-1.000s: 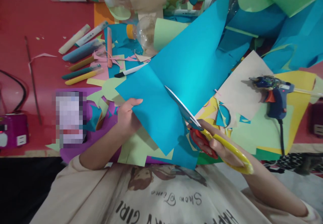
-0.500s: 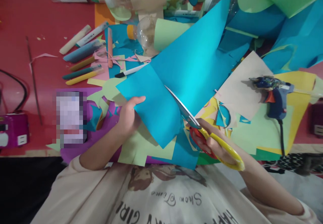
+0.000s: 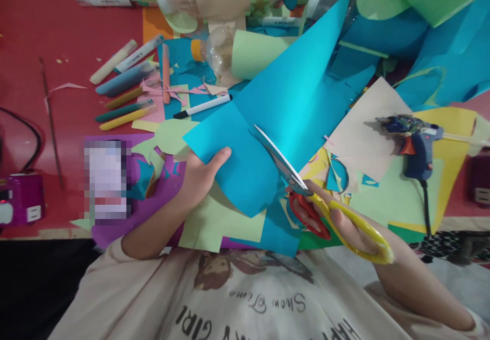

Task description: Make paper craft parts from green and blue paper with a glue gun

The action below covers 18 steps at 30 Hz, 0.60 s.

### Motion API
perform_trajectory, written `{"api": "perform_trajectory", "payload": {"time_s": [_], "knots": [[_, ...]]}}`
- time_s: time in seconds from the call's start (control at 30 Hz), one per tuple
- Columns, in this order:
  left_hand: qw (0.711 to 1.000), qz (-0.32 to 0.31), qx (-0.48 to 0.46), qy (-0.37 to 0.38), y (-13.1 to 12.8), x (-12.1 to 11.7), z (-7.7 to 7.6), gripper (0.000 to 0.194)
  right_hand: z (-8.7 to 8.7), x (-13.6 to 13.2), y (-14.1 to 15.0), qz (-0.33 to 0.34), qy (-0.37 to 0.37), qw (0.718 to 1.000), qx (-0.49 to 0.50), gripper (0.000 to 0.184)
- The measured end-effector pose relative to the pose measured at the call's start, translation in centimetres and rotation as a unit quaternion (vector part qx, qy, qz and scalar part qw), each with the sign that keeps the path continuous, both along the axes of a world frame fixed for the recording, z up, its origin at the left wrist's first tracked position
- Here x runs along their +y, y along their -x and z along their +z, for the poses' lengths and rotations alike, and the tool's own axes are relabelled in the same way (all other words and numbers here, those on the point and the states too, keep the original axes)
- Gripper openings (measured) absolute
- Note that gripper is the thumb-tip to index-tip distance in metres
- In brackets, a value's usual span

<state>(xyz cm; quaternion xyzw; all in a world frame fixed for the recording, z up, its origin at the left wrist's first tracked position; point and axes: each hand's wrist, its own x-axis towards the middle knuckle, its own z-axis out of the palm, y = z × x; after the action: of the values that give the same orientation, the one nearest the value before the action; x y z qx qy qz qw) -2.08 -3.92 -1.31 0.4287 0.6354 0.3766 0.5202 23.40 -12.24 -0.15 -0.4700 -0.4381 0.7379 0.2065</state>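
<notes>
Red tabletop [image 3: 23,74] is lying under scraps. Smooth blue paper [image 3: 283,90] is sitting mid-view, tip pointing to 1 o'clock. Left hand [image 3: 202,176] is pinching its 8 o'clock edge, shifting it right, baring more pen [image 3: 206,106]. Right hand [image 3: 340,222] is gripping steel-bladed scissors [image 3: 277,157] across it. Glue gun [image 3: 419,151] is resting at 3.

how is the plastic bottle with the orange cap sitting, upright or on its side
On its side: the clear plastic bottle shows lengthwise, its orange cap pointing left, light green paper round its body.
</notes>
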Motion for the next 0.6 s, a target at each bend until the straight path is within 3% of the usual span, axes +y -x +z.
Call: {"api": "perform_trajectory", "payload": {"time_s": [0.23, 0.43, 0.6], "knots": [[1.000, -0.003, 0.026, 0.003, -0.2, -0.4, 0.2, 0.038, 0.3, 0.6, 0.4, 0.039, -0.016, 0.999, 0.009, 0.065], [0.998, -0.046, 0.039, 0.004, -0.1, -0.6, 0.2, 0.028, -0.2, 0.7, 1.4, 0.027, 0.003, 0.998, 0.051, 0.064], [0.999, -0.044, 0.025, 0.010, -0.3, -0.6, 0.5, 0.020, -1.4, 0.8, 1.6, 0.012, -0.005, 0.999, 0.049, 0.060]]}}
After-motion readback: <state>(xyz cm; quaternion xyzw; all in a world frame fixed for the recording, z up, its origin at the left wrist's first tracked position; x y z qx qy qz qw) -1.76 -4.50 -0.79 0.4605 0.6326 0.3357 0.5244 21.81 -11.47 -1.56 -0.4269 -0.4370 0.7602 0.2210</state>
